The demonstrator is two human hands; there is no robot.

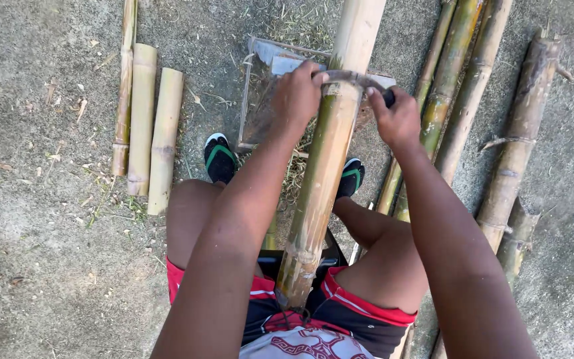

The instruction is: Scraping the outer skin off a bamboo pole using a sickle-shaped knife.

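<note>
Two hands (347, 100) scrape bamboo pole (320, 179) (green-yellow).

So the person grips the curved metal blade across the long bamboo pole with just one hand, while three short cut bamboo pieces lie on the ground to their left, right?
Not quite: the head view shows both hands on the curved metal blade, the left hand at one end and the right hand at the other, across the long bamboo pole. The short cut bamboo pieces do lie on the ground to the left.
</note>
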